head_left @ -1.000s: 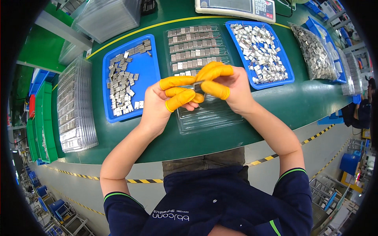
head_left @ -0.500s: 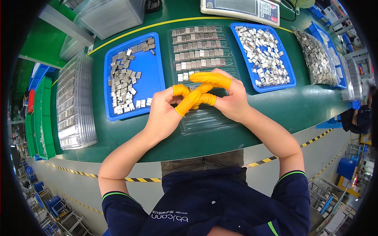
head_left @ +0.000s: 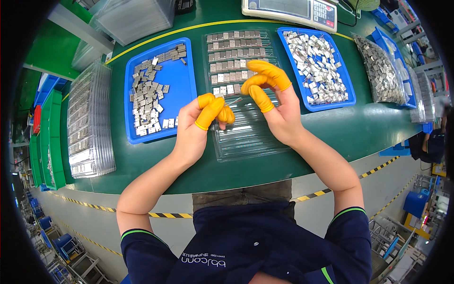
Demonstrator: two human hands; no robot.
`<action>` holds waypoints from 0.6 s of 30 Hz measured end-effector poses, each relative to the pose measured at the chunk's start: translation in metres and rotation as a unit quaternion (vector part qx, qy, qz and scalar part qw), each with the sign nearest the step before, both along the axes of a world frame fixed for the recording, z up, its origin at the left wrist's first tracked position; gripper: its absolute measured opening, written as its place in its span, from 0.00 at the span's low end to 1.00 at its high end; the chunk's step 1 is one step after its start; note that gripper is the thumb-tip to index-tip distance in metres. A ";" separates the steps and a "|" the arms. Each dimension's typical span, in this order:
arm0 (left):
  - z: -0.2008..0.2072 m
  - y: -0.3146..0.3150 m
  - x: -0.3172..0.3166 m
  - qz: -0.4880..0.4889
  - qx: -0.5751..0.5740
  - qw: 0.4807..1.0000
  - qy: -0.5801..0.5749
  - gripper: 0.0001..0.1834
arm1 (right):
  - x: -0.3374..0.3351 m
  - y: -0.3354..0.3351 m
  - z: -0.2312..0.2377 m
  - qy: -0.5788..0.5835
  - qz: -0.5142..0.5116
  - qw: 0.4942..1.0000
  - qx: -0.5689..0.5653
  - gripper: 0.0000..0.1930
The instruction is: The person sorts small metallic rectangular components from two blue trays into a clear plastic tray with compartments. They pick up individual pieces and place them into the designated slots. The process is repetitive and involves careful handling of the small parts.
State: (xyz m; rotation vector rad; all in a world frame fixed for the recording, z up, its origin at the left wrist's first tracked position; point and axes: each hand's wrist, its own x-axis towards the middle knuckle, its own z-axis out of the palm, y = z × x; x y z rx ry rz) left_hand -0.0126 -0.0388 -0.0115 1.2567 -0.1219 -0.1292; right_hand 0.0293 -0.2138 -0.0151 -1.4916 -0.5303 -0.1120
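Both my hands wear yellow finger cots and hover over the near half of a clear plastic tray (head_left: 250, 137). My left hand (head_left: 201, 120) is closed, thumb pressed to fingers; anything pinched there is hidden. To its right, my right hand (head_left: 276, 97) has curled fingers, with the thumb against a fingertip; what it holds, if anything, cannot be made out. A thin wire shows between the hands. Several rows of small metal-cased parts (head_left: 236, 53) fill the tray's far half, thin wires trailing to the right. The row closest to my hands is partly filled with white-faced parts (head_left: 227, 90).
At left, a blue tray (head_left: 182, 102) holds loose metal pieces, beside stacked clear trays (head_left: 90, 123) and green bins (head_left: 54, 151). At right, another blue tray (head_left: 347, 85) holds white wired parts, near a bag of metal parts (head_left: 378, 68). A scale (head_left: 288, 10) stands at the back.
My hands were together over the tray, fingers overlapping. Now they are apart: the left has drawn slightly left, the right has moved up and right.
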 end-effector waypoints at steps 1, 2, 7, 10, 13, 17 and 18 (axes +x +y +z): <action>0.001 -0.001 0.000 0.005 0.004 1.000 0.000 0.12 | 0.000 -0.002 0.004 -0.052 -0.008 0.998 -0.041 0.16; 0.002 -0.002 0.000 0.010 0.008 1.000 -0.001 0.12 | 0.000 -0.005 0.008 -0.103 -0.017 0.991 -0.082 0.15; -0.003 -0.001 -0.003 -0.006 0.016 1.000 0.002 0.12 | -0.001 0.000 0.003 -0.188 -0.012 0.970 -0.152 0.08; -0.002 -0.003 -0.005 -0.028 -0.001 1.000 0.012 0.13 | 0.001 -0.003 0.002 -0.191 -0.007 0.964 -0.185 0.08; -0.009 -0.005 -0.007 -0.029 -0.021 0.999 0.000 0.11 | 0.002 -0.001 0.007 -0.204 -0.017 0.953 -0.222 0.08; -0.012 -0.014 -0.004 0.018 0.258 0.944 -0.203 0.07 | 0.021 -0.014 0.001 -0.207 -0.075 0.933 -0.283 0.08; -0.002 -0.012 -0.005 -0.034 0.396 0.887 -0.235 0.13 | 0.025 -0.022 -0.001 -0.221 -0.081 0.912 -0.335 0.09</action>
